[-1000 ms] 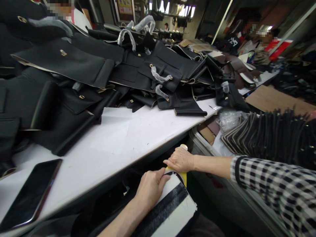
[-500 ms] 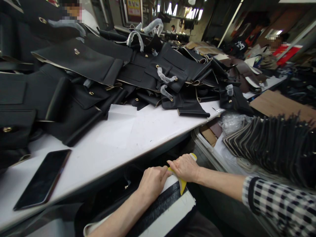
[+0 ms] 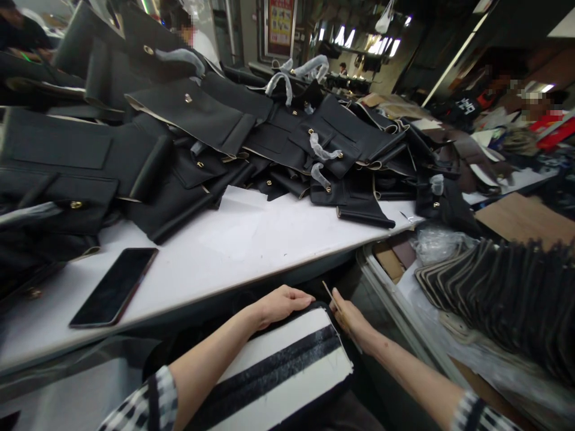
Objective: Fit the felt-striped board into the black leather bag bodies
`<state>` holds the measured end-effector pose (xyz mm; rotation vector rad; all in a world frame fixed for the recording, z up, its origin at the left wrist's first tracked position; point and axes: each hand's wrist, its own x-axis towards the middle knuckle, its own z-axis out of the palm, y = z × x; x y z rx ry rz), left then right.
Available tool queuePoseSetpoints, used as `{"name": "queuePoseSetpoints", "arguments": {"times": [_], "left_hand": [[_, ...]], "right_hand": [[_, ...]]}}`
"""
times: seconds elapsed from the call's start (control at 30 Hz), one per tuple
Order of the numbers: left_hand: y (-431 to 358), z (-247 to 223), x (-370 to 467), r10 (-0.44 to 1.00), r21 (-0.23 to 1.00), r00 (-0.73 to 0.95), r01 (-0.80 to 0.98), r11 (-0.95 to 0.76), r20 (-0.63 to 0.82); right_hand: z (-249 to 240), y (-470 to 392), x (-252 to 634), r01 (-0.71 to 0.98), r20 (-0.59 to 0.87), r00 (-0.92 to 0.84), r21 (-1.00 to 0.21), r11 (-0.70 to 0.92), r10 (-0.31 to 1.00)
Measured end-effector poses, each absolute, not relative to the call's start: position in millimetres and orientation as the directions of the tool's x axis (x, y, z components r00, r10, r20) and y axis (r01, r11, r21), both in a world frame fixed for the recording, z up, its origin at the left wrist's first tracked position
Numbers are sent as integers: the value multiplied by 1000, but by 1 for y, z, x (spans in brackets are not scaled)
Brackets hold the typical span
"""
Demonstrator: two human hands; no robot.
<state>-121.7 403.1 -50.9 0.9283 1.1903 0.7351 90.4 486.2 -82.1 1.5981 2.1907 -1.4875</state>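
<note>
In my lap lies a black leather bag piece with two white panels (image 3: 287,392) and a black strip between them. My left hand (image 3: 284,306) has its fingers pressed together at the piece's far black edge, gripping it. Just past the right corner, my right hand (image 3: 353,323) is closed around a thin flat yellow scraper (image 3: 326,292), turned edge-on so that little of it shows. Scraper and white panels are apart.
A white table (image 3: 251,239) runs across ahead, heaped with black leather bag pieces (image 3: 193,114). A phone (image 3: 114,287) lies at its left. Stacked dark panels (image 3: 498,299) and crumpled clear plastic (image 3: 440,242) are at the right. Other people are in the background.
My right hand has moved off the white panel with the scraper, past the corner, and turned it edge-on. My left hand has shifted to the far edge, uncovering the upper white panel.
</note>
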Motion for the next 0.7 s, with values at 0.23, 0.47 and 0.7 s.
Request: {"name": "queuePoseSetpoints", "arguments": {"times": [0.23, 0.47, 0.7], "left_hand": [[412, -55, -117, 886, 896, 146, 127, 425, -441], [407, -42, -112, 914, 906, 150, 264, 330, -377], [415, -48, -112, 897, 881, 149, 309, 358, -417]], "right_hand": [[-66, 492, 105, 231, -649, -586, -708, -668, 485], [-58, 488, 106, -38, -446, -723, -737, -675, 528], [-56, 479, 105, 0, -461, -637, -801, -598, 617]]}}
